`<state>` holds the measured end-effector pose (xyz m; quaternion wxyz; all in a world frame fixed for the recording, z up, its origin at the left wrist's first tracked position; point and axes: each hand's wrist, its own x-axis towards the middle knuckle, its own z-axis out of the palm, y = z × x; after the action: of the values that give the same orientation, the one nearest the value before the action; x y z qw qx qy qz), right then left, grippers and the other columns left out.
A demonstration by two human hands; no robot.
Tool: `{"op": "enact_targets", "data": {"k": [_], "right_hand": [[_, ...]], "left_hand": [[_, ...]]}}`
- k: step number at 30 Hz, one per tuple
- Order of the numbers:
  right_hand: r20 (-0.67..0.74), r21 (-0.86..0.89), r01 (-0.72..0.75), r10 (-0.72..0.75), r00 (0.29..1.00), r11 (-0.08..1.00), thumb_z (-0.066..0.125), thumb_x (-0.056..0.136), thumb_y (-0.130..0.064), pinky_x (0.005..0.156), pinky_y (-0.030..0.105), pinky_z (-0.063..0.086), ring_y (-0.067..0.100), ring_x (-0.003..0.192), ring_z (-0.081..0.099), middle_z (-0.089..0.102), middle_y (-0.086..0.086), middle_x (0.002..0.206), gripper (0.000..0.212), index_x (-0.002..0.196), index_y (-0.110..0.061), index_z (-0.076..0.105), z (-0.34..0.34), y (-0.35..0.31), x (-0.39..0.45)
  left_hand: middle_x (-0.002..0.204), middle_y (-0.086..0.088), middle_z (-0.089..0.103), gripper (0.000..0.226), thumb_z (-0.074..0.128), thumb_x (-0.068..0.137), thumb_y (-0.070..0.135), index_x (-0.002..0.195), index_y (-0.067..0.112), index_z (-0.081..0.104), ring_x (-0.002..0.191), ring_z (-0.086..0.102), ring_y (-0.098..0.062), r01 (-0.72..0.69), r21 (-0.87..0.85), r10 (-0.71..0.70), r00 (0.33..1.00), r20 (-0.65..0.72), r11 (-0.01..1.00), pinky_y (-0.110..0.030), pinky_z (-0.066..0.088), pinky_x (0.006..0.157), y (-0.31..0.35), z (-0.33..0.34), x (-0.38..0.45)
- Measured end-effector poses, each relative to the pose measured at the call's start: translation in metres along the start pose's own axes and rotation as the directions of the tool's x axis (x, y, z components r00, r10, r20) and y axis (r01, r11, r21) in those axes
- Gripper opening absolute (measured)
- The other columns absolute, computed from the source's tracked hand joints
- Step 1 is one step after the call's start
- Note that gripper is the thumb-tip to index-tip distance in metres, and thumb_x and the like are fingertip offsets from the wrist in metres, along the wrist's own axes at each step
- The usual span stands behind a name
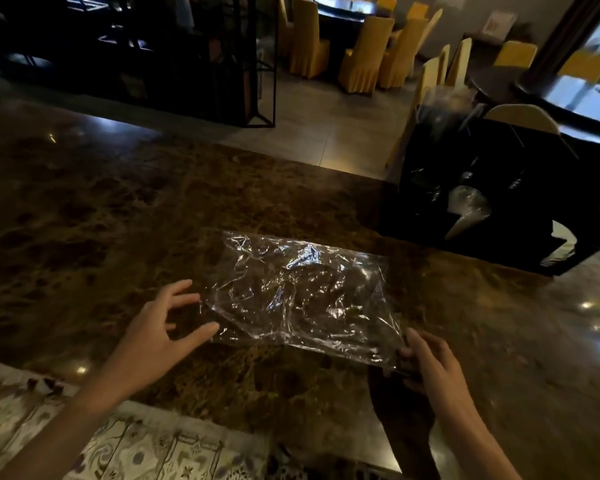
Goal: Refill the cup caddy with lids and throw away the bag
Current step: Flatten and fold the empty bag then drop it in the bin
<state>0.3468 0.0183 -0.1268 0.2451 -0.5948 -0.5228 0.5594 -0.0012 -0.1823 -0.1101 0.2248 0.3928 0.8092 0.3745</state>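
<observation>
A crumpled clear plastic bag (302, 296) lies flat on the dark marble counter (101, 220) in front of me. My left hand (160, 330) hovers at the bag's near left corner, fingers spread, thumb touching the edge. My right hand (430, 362) pinches the bag's near right corner. The black cup caddy (499, 199) stands at the back right of the counter, with clear lids (468, 209) showing in a front slot and a stack of clear plastic (440, 109) sticking out of its top.
Beyond the counter's far edge are a tiled floor, a black metal rack (222, 64), and yellow-covered chairs (364, 53) around dining tables. A patterned tile ledge (118, 445) runs below the counter's near edge.
</observation>
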Motion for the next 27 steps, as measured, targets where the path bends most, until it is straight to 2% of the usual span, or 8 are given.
{"op": "enact_targets", "data": {"k": [3, 7, 11, 15, 18, 21, 25, 27], "right_hand": [[0.016, 0.131, -0.012, 0.010, 1.000, 0.991, 0.075, 0.082, -0.040, 0.068, 0.026, 0.062, 0.015, 0.077, 0.073, 0.076, 0.013, 0.090, 0.035, 0.112, -0.023, 0.069, -0.001, 0.009, -0.016], [-0.021, 0.205, 0.031, -0.027, 0.999, 0.978, 0.074, 0.091, -0.017, 0.080, 0.031, 0.059, 0.021, 0.085, 0.076, 0.075, 0.016, 0.089, 0.029, 0.119, -0.019, 0.067, -0.005, 0.019, -0.019], [-0.011, 0.162, 0.080, -0.079, 0.997, 0.984, 0.080, 0.084, -0.017, 0.077, 0.030, 0.055, 0.014, 0.080, 0.077, 0.079, 0.005, 0.080, 0.041, 0.122, -0.023, 0.064, -0.012, 0.024, -0.020], [-0.065, -0.155, 0.126, -0.137, 0.988, 0.980, 0.077, 0.089, -0.033, 0.077, 0.031, 0.053, 0.012, 0.085, 0.073, 0.077, -0.003, 0.083, 0.038, 0.123, -0.021, 0.065, -0.014, 0.026, -0.017], [-0.103, -0.541, 0.272, -0.383, 0.918, 0.796, 0.067, 0.094, -0.047, 0.092, 0.040, 0.053, 0.024, 0.115, 0.061, 0.064, 0.002, 0.118, 0.045, 0.129, -0.020, 0.062, -0.004, 0.012, -0.009], [-0.015, -0.650, 0.447, -0.599, 0.801, 0.614, 0.056, 0.101, -0.043, 0.113, 0.048, 0.038, 0.033, 0.141, 0.041, 0.049, 0.012, 0.151, 0.049, 0.143, -0.016, 0.055, 0.033, -0.017, 0.008], [0.274, -0.774, 0.535, -0.584, 0.764, 0.338, 0.028, 0.107, -0.054, 0.128, 0.045, 0.008, 0.023, 0.159, 0.002, 0.011, 0.002, 0.172, 0.062, 0.163, -0.027, 0.020, 0.090, -0.038, 0.044], [0.329, -0.804, 0.522, -0.517, 0.790, 0.286, 0.018, 0.107, -0.056, 0.129, 0.046, 0.000, 0.022, 0.159, -0.007, 0.002, 0.001, 0.173, 0.064, 0.164, -0.028, 0.009, 0.102, -0.032, 0.062]], "left_hand": [[0.112, 0.026, 0.073, 0.058, 0.073, 0.074, 0.053, 0.128, 0.035, 0.060, 0.110, 0.062, 0.006, -0.003, -0.047, 0.004, 1.000, 0.024, 0.999, -0.032, 0.051, 0.096, -0.014, 0.003, -0.006], [0.117, 0.025, 0.071, 0.022, 0.074, 0.078, 0.040, 0.100, 0.034, 0.077, 0.108, 0.065, 0.003, -0.032, -0.127, 0.031, 0.999, -0.007, 0.991, -0.036, 0.053, 0.097, -0.027, 0.003, -0.006], [0.096, 0.020, 0.078, 0.045, 0.074, 0.073, 0.046, 0.116, 0.035, 0.067, 0.100, 0.067, 0.008, -0.029, -0.099, 0.031, 0.999, 0.014, 0.995, -0.030, 0.048, 0.094, -0.030, -0.007, -0.011], [0.109, 0.027, 0.072, 0.068, 0.074, 0.074, 0.050, 0.136, 0.031, 0.052, 0.104, 0.060, 0.012, -0.009, 0.043, 0.005, 0.996, 0.094, 0.999, -0.024, 0.048, 0.093, -0.031, -0.008, -0.017], [0.137, 0.007, 0.055, 0.072, 0.071, 0.085, 0.048, 0.146, 0.026, 0.040, 0.127, 0.048, -0.013, -0.123, 0.277, 0.139, 0.989, -0.041, 0.953, -0.039, 0.045, 0.104, -0.015, -0.002, -0.007], [0.153, -0.004, 0.044, 0.064, 0.047, 0.094, 0.056, 0.147, 0.019, 0.044, 0.144, 0.033, -0.023, -0.301, 0.438, 0.343, 0.939, -0.018, 0.847, -0.041, 0.030, 0.112, 0.029, 0.029, 0.015], [0.169, 0.000, 0.009, 0.070, 0.018, 0.101, 0.059, 0.159, 0.020, 0.017, 0.156, -0.001, -0.021, -0.348, 0.596, 0.292, 0.937, 0.192, 0.724, -0.046, 0.008, 0.125, 0.071, 0.096, 0.056], [0.170, -0.002, 0.003, 0.070, 0.016, 0.103, 0.058, 0.161, 0.020, 0.009, 0.156, -0.006, -0.022, -0.300, 0.647, 0.207, 0.954, 0.218, 0.701, -0.049, 0.004, 0.126, 0.068, 0.116, 0.072]]}}
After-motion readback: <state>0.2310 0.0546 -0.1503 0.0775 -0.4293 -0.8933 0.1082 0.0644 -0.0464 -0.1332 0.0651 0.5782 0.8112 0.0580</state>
